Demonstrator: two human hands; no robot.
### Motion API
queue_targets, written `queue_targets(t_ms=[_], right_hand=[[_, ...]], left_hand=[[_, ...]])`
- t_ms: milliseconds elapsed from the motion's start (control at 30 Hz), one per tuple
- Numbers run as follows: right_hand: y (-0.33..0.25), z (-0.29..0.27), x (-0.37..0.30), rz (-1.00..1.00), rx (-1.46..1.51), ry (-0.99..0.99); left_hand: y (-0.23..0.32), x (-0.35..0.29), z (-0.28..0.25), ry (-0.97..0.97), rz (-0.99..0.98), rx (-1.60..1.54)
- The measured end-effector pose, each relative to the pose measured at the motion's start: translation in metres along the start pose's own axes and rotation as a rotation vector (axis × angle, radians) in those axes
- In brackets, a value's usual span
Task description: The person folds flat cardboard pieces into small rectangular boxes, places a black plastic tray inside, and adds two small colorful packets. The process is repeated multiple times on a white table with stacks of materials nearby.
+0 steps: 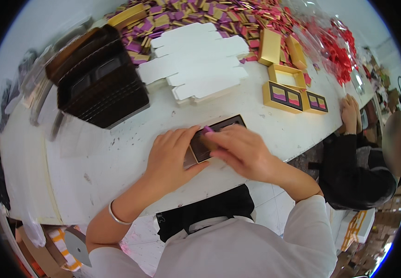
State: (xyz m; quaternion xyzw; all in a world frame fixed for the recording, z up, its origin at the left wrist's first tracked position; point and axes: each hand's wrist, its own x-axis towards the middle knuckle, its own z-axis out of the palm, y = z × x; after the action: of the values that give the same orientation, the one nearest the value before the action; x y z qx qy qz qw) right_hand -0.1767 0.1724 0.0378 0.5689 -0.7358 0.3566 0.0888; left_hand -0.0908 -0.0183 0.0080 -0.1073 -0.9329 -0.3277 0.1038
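Note:
On the white table in front of me lies a small gold-edged box (234, 121) with a dark compartmented insert. My left hand (169, 155) grips its left end, fingers along the far side and thumb at the near edge. Over the box, my right hand (243, 153) pinches a small purple packet (207, 130), partly covered by the fingers. That hand is slightly blurred and hides much of the insert. Farther right stand two gold boxes with dark inserts, a larger one (282, 97) and a smaller one (315, 103), both holding purple and pink pieces.
A stack of dark plastic trays (103, 83) stands at the left. Flat white carton blanks (200, 60) are piled beyond my hands. Behind them spreads a heap of purple, gold and pink packets (182, 16). Red ribbon-like material (341, 51) and another person (358, 171) are at the right.

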Motion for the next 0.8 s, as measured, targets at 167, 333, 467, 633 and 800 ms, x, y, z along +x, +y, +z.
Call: queue_targets(t_ms=[167,333,467,633,800], right_hand=[[-0.005,0.003,-0.017,-0.133,-0.221,0.019],[-0.014,-0.001,-0.008,-0.156,-0.402,-0.205],[-0.005,0.006,0.004,-0.113,-0.285,-0.235],[0.009,0.006,0.014,0.210,0.063,-0.254],[0.012,0.022,0.007,0.175,-0.016,-0.233]], left_hand=[[0.003,-0.002,0.002,0.018,-0.020,0.066],[0.001,-0.002,0.005,0.036,-0.007,0.066],[0.000,-0.002,0.003,0.023,0.000,0.054],[-0.001,-0.001,0.003,0.007,0.011,0.021],[-0.003,0.000,0.003,-0.008,0.001,0.014]])
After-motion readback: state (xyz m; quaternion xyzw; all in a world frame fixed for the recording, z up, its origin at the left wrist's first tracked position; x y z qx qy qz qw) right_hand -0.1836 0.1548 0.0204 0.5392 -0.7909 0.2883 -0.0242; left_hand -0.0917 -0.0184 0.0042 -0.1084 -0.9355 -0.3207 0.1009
